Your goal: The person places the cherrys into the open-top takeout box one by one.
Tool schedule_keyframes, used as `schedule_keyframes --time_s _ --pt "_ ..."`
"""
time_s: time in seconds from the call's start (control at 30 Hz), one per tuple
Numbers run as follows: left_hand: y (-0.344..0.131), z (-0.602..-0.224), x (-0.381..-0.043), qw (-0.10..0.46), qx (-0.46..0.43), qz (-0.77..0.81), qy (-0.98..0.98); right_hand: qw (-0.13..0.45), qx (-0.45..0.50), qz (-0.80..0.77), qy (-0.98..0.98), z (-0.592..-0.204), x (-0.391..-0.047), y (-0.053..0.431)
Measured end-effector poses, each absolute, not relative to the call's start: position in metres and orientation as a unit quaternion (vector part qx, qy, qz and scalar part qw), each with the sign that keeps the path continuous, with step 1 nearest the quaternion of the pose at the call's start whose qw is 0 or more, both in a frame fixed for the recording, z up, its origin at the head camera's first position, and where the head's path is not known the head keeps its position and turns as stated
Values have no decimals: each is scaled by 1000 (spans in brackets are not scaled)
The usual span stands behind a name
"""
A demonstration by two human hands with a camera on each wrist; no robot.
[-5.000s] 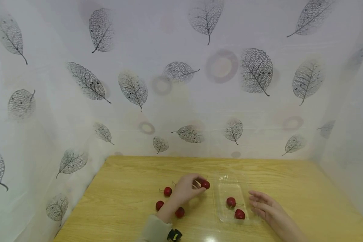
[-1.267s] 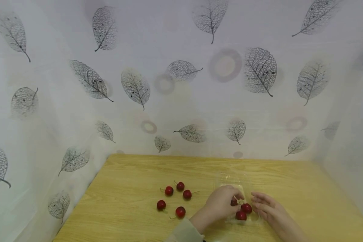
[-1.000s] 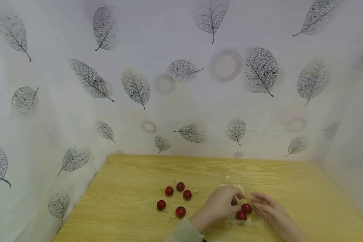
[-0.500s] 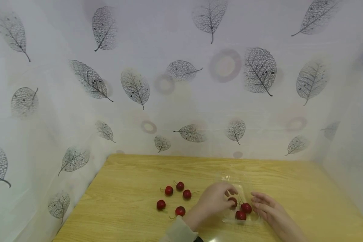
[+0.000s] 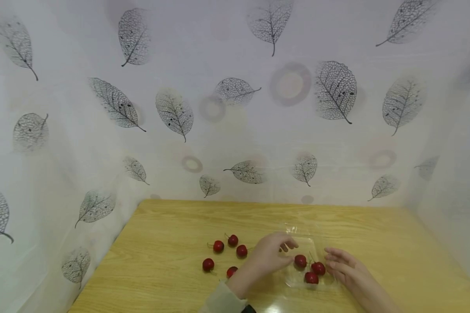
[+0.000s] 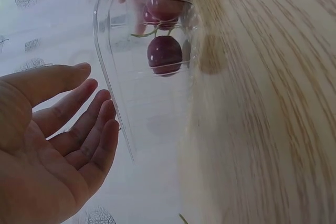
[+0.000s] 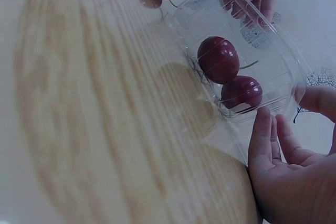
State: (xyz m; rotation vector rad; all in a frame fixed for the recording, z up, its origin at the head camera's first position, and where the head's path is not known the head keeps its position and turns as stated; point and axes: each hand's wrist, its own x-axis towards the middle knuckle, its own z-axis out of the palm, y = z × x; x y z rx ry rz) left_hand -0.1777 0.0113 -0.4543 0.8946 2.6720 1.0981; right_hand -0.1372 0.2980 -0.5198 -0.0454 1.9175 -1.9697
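In the head view my left hand (image 5: 269, 254) hovers over the left side of a clear plastic container (image 5: 286, 278), fingers loosely bent and holding nothing. The left wrist view shows this hand's (image 6: 63, 129) relaxed fingers right beside the clear wall. Three dark red cherries with stems lie in the container: one cherry (image 5: 300, 261) near the left hand's fingertips, another cherry (image 5: 318, 268) to its right, and a third cherry (image 5: 311, 278) nearer me. My right hand (image 5: 348, 269) stays at the right side, its fairly straight fingers (image 7: 261, 135) against the container's outer wall.
Several loose cherries lie on the wooden table (image 5: 160, 252) left of the container, such as one cherry (image 5: 208, 264) at the far left and another cherry (image 5: 241, 251) near the left hand. My left forearm partly covers one cherry (image 5: 231, 272). A leaf-patterned sheet (image 5: 235, 130) borders the table.
Five seconds ago my left hand pinched a cherry left of the container, which held two. That cherry now lies inside, let go, and the left hand has drawn back leftward. The right hand stayed put.
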Motion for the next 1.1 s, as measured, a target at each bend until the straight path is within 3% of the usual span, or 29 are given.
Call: schedule_keyframes --time_s 1.1 --pt "-30 -474 -170 52 257 419 869 201 -32 -707 677 -520 -138 299"
